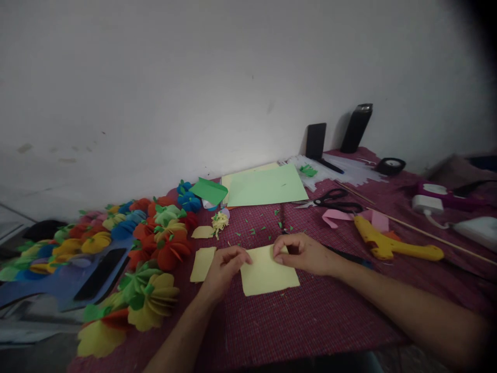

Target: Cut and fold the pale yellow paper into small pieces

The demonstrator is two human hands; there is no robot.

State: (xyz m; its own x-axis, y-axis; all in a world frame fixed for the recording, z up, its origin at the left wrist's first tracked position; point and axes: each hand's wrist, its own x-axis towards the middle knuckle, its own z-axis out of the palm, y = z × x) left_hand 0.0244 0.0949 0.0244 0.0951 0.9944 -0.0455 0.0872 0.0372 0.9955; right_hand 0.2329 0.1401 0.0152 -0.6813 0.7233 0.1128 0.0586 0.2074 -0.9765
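Observation:
A pale yellow square of paper (268, 277) lies on the table before me. My left hand (226, 267) pinches its upper left edge between thumb and fingers. At its upper right, my right hand (301, 253) has thumb and forefinger closed on the paper's edge. Just left of my left hand lies a smaller yellow piece of paper (202, 263), and above that a yellow piece with rounded corners (202, 232). A small heap of shredded yellow paper (220, 221) sits beyond them.
Colourful folded-paper pumpkins (171, 246) crowd the left side. Green sheets (266, 186) lie at the back near scissors (330, 199). A yellow glue gun (396, 246), a thin wooden stick (435, 233) and a white plug adapter (427, 204) are on the right. Green paper scraps dot the cloth.

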